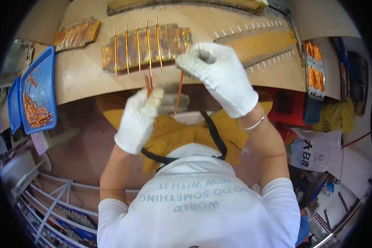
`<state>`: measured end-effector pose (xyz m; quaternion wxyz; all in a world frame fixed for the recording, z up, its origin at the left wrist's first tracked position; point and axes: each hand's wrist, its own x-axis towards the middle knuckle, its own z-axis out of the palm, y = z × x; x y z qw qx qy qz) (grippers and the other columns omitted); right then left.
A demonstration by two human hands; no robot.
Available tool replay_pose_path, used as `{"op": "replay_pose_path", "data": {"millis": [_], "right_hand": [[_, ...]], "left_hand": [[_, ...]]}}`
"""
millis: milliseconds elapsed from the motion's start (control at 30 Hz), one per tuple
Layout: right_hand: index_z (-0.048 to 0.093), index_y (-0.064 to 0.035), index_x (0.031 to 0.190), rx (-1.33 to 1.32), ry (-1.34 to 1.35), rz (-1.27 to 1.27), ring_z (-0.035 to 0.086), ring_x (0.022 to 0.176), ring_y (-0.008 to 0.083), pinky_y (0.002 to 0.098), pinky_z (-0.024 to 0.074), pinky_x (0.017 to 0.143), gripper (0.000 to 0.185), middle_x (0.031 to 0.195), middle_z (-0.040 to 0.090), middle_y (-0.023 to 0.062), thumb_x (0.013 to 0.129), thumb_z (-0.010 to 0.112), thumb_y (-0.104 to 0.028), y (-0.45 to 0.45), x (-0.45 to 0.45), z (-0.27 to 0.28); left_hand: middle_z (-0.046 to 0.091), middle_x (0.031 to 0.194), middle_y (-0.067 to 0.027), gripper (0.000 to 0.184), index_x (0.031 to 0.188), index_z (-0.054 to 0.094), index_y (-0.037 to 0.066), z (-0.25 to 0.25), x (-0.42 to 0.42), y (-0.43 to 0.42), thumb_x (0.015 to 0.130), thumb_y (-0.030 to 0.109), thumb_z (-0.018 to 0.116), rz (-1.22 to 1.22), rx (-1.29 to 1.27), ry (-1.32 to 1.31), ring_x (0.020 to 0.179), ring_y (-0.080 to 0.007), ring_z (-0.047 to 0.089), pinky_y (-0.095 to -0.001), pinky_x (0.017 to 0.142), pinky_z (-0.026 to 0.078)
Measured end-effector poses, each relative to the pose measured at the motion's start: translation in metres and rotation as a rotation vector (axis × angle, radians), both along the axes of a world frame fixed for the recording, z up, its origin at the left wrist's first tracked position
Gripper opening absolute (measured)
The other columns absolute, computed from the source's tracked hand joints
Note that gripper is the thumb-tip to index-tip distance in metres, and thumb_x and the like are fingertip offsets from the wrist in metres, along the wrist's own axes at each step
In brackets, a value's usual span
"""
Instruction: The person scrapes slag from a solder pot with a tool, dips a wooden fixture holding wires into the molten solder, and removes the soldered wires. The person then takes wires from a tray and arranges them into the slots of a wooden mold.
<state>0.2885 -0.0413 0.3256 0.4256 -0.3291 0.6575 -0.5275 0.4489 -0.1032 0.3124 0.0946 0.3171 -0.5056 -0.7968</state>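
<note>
A white glove covers my left hand [142,111], which is closed on thin copper rods [148,84] just below the table edge. My right hand [213,68], also gloved in white, pinches one copper rod [179,91] near its upper part; the rod hangs down, slightly slanted. Beyond my hands a brown, worn metal fixture [107,56] lies on the table [80,80]. Several copper rods [127,49] lie across it side by side, their ends sticking out past both edges. The right end of the fixture is close to my right hand's fingertips.
At the left, a blue tray [48,82] holds loose copper rods [37,111]. A smaller fixture [76,34] is at the back left. A yellowish plate [268,43] with white pegs lies at the right, near a rack of copper pieces [315,68].
</note>
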Motion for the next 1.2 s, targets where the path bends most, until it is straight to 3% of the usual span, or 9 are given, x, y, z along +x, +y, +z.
{"op": "replay_pose_path", "data": {"millis": [167,200,333,433,667,800,933,1100,1200], "right_hand": [[0.058,0.0016,0.069,-0.046,0.050,0.028,0.047,0.056,0.0062,0.0225,0.0392,0.051,0.022,0.059,0.055,0.0025,0.078,0.061,-0.018,-0.005,0.004,-0.016],[0.058,0.0020,0.069,-0.071,0.036,0.010,0.048,0.055,0.0065,0.0226,0.0393,0.050,0.023,0.058,0.055,0.0033,0.077,0.061,-0.019,-0.005,0.007,-0.017],[0.057,0.0014,0.065,0.024,-0.048,0.051,0.044,0.052,0.0058,0.0224,0.0368,0.047,0.025,0.055,0.050,0.0007,0.078,0.060,-0.020,-0.002,0.003,-0.006],[0.055,0.0009,0.063,0.040,-0.114,0.147,0.039,0.050,0.0051,0.0233,0.0333,0.044,0.026,0.052,0.046,-0.0011,0.078,0.060,-0.020,0.000,0.000,-0.013],[0.053,0.0029,0.060,0.023,0.018,0.068,0.039,0.048,0.0072,0.0272,0.0341,0.044,0.028,0.049,0.045,0.0027,0.078,0.058,-0.018,0.002,0.011,-0.005],[0.056,0.0006,0.063,-0.076,0.526,0.089,0.053,0.061,0.0343,0.0380,0.0400,0.052,0.018,0.063,0.052,0.0179,0.073,0.057,-0.014,0.003,0.016,-0.003],[0.056,0.0014,0.063,-0.088,0.494,0.100,0.052,0.056,0.0306,0.0361,0.0400,0.052,0.019,0.060,0.051,0.0168,0.073,0.058,-0.014,-0.009,0.014,-0.001],[0.055,0.0044,0.062,0.073,0.294,0.104,0.040,0.047,0.0120,0.0281,0.0354,0.046,0.027,0.048,0.041,0.0103,0.076,0.058,-0.018,-0.045,-0.023,0.008],[0.054,0.0047,0.061,0.087,0.563,0.155,0.041,0.046,0.0183,0.0314,0.0376,0.048,0.031,0.049,0.042,0.0149,0.075,0.057,-0.023,-0.069,-0.054,-0.020]], "left_hand": [[0.061,0.078,-0.0126,0.039,0.091,0.055,-0.005,-0.005,-0.007,0.005,0.091,0.030,0.039,-0.002,-0.008,-0.069,0.071,-0.0184,0.059,-0.0278,0.068,0.046],[0.059,0.069,-0.0080,0.027,0.090,0.054,-0.004,-0.006,-0.007,0.007,0.088,0.021,0.046,-0.019,-0.021,-0.009,0.064,-0.0123,0.055,-0.0246,0.061,0.044],[0.051,0.057,-0.0056,0.031,0.090,0.053,-0.006,0.001,-0.008,0.014,0.090,0.024,0.042,0.041,0.085,0.059,0.053,-0.0123,0.050,-0.0248,0.053,0.042],[0.053,0.057,-0.0066,0.032,0.091,0.053,-0.006,0.003,-0.004,0.012,0.090,0.024,0.042,-0.021,0.253,0.081,0.051,-0.0130,0.051,-0.0244,0.051,0.042],[0.054,0.057,-0.0089,0.024,0.085,0.051,-0.004,0.004,-0.004,0.017,0.089,0.019,0.043,0.051,0.095,-0.001,0.050,-0.0152,0.054,-0.0254,0.049,0.044],[0.056,0.057,-0.0096,0.021,0.086,0.050,-0.005,-0.008,-0.003,0.017,0.088,0.016,0.047,0.081,0.057,0.002,0.050,-0.0151,0.055,-0.0257,0.050,0.045],[0.057,0.058,-0.0094,0.024,0.089,0.052,-0.006,-0.006,0.001,0.009,0.088,0.017,0.047,0.066,0.017,-0.026,0.053,-0.0144,0.056,-0.0251,0.053,0.046],[0.061,0.068,-0.0121,0.034,0.093,0.053,-0.009,-0.009,0.021,-0.017,0.089,0.023,0.044,-0.070,0.032,-0.105,0.063,-0.0157,0.060,-0.0260,0.063,0.047],[0.061,0.070,-0.0139,0.034,0.096,0.053,-0.011,-0.011,0.036,-0.020,0.089,0.021,0.043,-0.188,0.086,-0.114,0.064,-0.0166,0.060,-0.0253,0.063,0.047]]}}
